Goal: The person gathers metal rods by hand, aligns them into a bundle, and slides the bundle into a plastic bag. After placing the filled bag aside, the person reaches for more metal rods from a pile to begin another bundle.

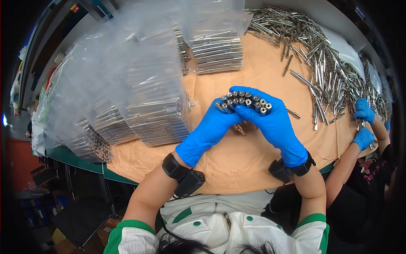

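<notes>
Head view: left hand and right hand, both in blue gloves, close together around a bundle of metal pins, ends facing up, held above the brown paper. Bagged pin stacks lie left; loose pins lie right, near a co-worker's gloved hands.

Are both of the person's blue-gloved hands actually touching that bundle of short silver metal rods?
Touching. The head view shows the left hand and right hand wrapped around the bundle of short silver metal rods, gloved fingers pressed against its sides with no gap.
</notes>
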Motion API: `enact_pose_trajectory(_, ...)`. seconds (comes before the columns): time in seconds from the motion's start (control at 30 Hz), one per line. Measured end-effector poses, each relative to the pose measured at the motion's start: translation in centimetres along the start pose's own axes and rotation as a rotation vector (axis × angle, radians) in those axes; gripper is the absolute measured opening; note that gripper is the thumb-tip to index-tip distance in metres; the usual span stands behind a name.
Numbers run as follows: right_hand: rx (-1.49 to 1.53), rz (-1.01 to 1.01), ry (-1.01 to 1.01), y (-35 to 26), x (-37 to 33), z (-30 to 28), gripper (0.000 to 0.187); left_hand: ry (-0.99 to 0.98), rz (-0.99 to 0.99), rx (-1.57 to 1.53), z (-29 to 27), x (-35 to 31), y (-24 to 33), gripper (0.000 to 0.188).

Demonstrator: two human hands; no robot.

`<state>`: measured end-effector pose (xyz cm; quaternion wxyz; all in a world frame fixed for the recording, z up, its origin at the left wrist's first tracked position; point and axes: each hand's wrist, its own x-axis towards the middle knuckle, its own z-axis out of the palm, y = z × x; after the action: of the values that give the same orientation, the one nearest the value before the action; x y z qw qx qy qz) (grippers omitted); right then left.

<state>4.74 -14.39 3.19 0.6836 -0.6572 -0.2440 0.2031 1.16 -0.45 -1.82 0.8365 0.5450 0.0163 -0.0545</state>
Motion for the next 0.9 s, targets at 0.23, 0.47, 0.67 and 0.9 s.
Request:
enact_pose_trajectory(0.23,0.137,0.106,-0.025,-0.3,0.2,-0.2,0.034,-0.002,-0.008,0.087,0.2,-0.3,1.0,0.018)
enact_pose_trajectory(0.47,0.128,0.049,-0.022,-0.2,0.2,-0.1,0.034,-0.003,0.076,0.173,0.3,-0.7,1.6,0.019)
enact_pose_trajectory(0.67,0.12,0.046,-0.027,0.0,0.4,-0.2,0.036,0.009,0.089,0.232,0.4,-0.6,2.2,0.021)
enact_pose_trajectory(0.9,0.077,0.026,-0.031,-0.3,0.6,0.0,0.04,0.019,0.139,0.247,0.5,-0.7,2.2,0.023)
